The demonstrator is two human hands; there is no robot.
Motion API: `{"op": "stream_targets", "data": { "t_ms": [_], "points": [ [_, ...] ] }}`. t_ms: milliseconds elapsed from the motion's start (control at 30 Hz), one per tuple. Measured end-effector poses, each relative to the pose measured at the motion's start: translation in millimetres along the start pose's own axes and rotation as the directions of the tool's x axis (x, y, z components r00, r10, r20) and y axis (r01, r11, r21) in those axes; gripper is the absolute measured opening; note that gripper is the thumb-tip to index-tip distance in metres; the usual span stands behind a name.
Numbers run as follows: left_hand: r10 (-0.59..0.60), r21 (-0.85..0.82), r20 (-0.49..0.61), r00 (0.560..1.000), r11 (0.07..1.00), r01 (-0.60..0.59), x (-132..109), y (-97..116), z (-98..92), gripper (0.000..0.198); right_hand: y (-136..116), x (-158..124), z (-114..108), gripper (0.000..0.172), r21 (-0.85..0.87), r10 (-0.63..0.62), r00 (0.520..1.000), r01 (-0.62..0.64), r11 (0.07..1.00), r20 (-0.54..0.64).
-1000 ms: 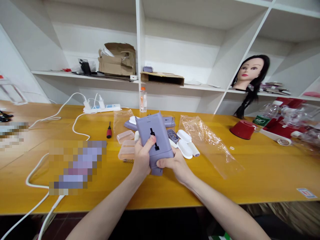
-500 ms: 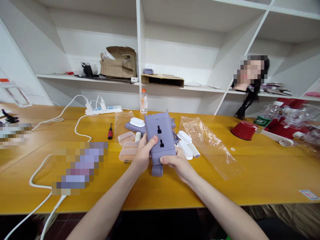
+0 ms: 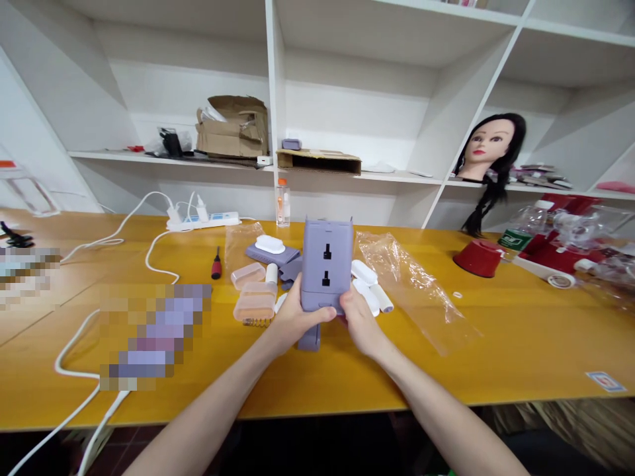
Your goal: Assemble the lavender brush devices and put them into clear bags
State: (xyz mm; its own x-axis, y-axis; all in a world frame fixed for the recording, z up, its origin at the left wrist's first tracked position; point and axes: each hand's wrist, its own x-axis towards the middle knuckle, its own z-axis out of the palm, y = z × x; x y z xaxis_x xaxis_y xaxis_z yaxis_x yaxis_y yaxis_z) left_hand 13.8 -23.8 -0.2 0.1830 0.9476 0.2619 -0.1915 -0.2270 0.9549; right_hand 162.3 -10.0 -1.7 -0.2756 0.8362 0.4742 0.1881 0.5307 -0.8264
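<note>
A purple plastic casing [image 3: 326, 264] with two black slots on its face stands upright over the yellow table [image 3: 496, 344]. My left hand [image 3: 292, 320] grips its lower left edge, thumb across the bottom. My right hand [image 3: 358, 320] holds the lower right edge, fingers closed on it. A smaller purple part [image 3: 309, 338] sits just below the casing, between my hands. Behind the casing lie other purple parts [image 3: 270, 254], white plastic pieces [image 3: 370, 291] and small translucent peach boxes [image 3: 254, 301].
A red-handled screwdriver [image 3: 215, 263], a power strip [image 3: 203, 220] with white cables, a small bottle [image 3: 282, 201] and clear plastic bags [image 3: 417, 291] lie on the table. A red bowl [image 3: 479, 256] and red items sit at right. Shelves behind hold a cardboard box [image 3: 233, 127] and a mannequin head [image 3: 489, 149].
The purple casing has been turned from tilted left to upright and lifted slightly. Both hands have shifted down to its lower edge.
</note>
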Motion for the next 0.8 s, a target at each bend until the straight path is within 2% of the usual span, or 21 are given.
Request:
{"op": "stream_targets", "data": {
  "t_ms": [67,133,200,267,333,400,467,567,667,800],
  "points": [
    [-0.021,0.094,-0.044,0.999,0.995,0.025,1,4,-2.1,0.054,-1,0,-7,0.048,-0.201,-0.026,1.000,0.026,0.979,0.003],
    [-0.030,0.162,-0.048,0.998,0.986,0.037,1,9,-4.4,0.049,-3,2,-13,0.050,-0.255,-0.036,0.997,0.016,0.967,-0.074],
    [-0.027,0.231,-0.018,0.999,0.973,0.031,1,13,-5.5,0.047,-5,5,-18,0.052,-0.108,-0.054,0.972,0.030,0.994,-0.231],
    [-0.012,0.323,0.041,0.999,0.946,-0.002,1,15,-4.2,0.048,-8,9,-20,0.050,0.200,0.026,0.934,0.049,0.979,-0.357],
    [0.020,0.412,0.093,0.995,0.910,-0.057,-1,15,-0.2,0.049,-12,12,-21,0.048,0.504,0.191,0.918,0.011,0.864,-0.347],
    [0.065,0.459,0.079,0.995,0.884,-0.094,-3,13,4.6,0.052,-15,14,-21,0.045,0.694,0.318,0.911,-0.052,0.718,-0.261],
    [0.077,0.481,0.009,0.997,0.874,-0.072,-4,10,8.6,0.053,-16,16,-21,0.044,0.789,0.375,0.903,-0.071,0.611,-0.209],
    [0.058,0.540,-0.056,0.997,0.842,-0.018,-5,6,11.3,0.043,-15,16,-21,0.037,0.855,0.394,0.892,-0.016,0.519,-0.222],
    [0.095,0.596,-0.017,0.995,0.800,-0.067,-6,4,12.0,0.036,-14,15,-21,0.032,0.867,0.368,0.894,0.044,0.497,-0.256],
    [0.151,0.612,0.007,0.989,0.781,-0.124,-7,5,12.0,0.038,-15,12,-21,0.028,0.850,0.311,0.911,0.074,0.521,-0.270]
  ]
}}
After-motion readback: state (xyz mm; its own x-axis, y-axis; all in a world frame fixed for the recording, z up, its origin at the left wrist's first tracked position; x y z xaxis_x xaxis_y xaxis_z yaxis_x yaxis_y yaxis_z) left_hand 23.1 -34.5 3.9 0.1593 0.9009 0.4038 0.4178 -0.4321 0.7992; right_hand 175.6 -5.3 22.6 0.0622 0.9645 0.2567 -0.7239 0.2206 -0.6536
